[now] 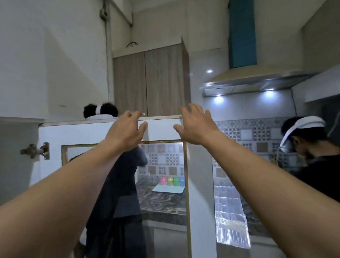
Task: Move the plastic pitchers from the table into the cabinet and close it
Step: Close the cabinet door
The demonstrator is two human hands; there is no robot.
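While both bare arms reach up and forward, the open cabinet door (99,132) fills the middle of the view, a white-framed panel with a gold-trimmed glass pane, swung out so that its inner face shows. The left hand (126,128) is at the door's top edge, fingers spread and curled, the fingertips at or just over the edge and the thumb against the white frame below it; it holds nothing else. The right hand (196,123) is just beside the door's free vertical edge, near its top corner, fingers splayed wide and empty; whether it touches the door cannot be told. A metal hinge (34,151) sits on the far side of the door from the right hand, joining the frame to the grey cabinet side (12,155). No pitcher shows in this view, and the cabinet's inside is hidden, so where the pitchers are cannot be told.

Through the door's glass a person in dark clothes (117,189) stands with the back turned, the head with a white strap rising above the door's top edge. Also through the glass, four small coloured bottles (172,181), pink, yellow, green and blue, stand in a row on a white tray (168,189) on a dark marbled counter (162,201). Beyond the door's free edge, a second person (312,148) wearing a white head strap leans forward. Above that person a range hood (254,82) with two lit lamps hangs over patterned wall tiles (247,133). Above the door's top edge stands a tall wood-grain cupboard (149,81).
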